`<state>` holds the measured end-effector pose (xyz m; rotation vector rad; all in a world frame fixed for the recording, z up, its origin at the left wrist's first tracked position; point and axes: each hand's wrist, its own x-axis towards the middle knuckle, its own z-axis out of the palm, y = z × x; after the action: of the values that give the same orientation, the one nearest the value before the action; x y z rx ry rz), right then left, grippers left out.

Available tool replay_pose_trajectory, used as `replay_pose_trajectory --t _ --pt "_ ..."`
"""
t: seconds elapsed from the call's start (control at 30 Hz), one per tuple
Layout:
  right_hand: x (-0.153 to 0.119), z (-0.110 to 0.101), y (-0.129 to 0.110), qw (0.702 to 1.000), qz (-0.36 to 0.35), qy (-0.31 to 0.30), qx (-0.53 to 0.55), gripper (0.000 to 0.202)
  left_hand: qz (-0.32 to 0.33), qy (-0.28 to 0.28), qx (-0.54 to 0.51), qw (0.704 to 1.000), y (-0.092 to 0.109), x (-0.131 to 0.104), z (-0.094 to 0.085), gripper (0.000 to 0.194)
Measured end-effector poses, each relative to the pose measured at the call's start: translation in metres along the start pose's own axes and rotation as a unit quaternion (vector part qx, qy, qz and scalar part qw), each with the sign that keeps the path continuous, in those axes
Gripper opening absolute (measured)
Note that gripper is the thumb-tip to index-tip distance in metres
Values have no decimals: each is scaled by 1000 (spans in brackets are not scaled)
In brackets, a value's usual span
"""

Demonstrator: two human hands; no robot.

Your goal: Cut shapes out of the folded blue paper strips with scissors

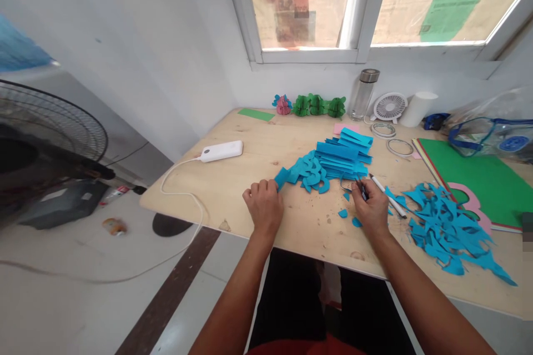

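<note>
My left hand (264, 206) is closed on a small piece of folded blue paper (282, 177), which sticks out past the fingers near the table's front edge. My right hand (372, 205) grips dark scissors (360, 185), largely covered by the fingers. Between the hands lies a heap of curved blue paper cut-outs (310, 171). Behind it is a stack of folded blue paper strips (343, 155). A white marker (388, 196) rests just right of my right hand. Farther right spreads a pile of blue paper scraps (447, 227), with a few small bits under my right hand.
A white power bank (221, 151) with a cable lies at left. Along the wall stand green paper figures (316, 105), a glass bottle (363, 95) and a small white fan (390, 106). Green paper sheets (495, 177) and a clear bag (499, 130) occupy the right.
</note>
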<state>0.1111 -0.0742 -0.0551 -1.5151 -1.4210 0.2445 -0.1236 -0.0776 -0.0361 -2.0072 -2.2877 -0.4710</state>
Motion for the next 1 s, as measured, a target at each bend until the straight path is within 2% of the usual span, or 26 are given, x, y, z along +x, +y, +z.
replay_pose_trajectory --t 0.1,0.2,0.27,0.37,0.4,0.5,0.57,0.67,0.8,0.9,1.0 --pt "0 0 -1 1000 -1 0 3 27 105 14 -23 994 0 -20 0 12" --pt "0 -1 -2 1000 2 1 -1 27 164 59 -85 981 -2 -38 1 14" --pt "0 -1 -2 1000 4 3 -1 27 162 85 -132 974 -7 -42 1 18" --pt "0 -1 -3 1000 8 3 1 27 98 113 -156 976 -18 -36 1 21" --pt "0 -1 -3 1000 9 2 2 27 93 103 -150 979 -22 -33 1 22" --pt "0 -2 -3 1000 12 -2 6 27 144 14 -125 982 -30 -29 4 23" --pt "0 -2 -2 1000 15 -4 6 26 158 -17 -93 983 -30 -33 7 22" --pt "0 -2 -1 1000 20 -5 5 26 145 -12 -60 987 -29 -40 10 24" --pt "-1 0 0 1000 11 -4 1 28 139 -11 -67 988 -25 -43 12 25" --pt "-1 1 1 1000 10 -5 -1 29 139 -26 -81 987 -22 -38 12 25" --pt "-2 1 3 1000 15 0 -2 30 128 -36 -117 984 -21 -24 9 25"
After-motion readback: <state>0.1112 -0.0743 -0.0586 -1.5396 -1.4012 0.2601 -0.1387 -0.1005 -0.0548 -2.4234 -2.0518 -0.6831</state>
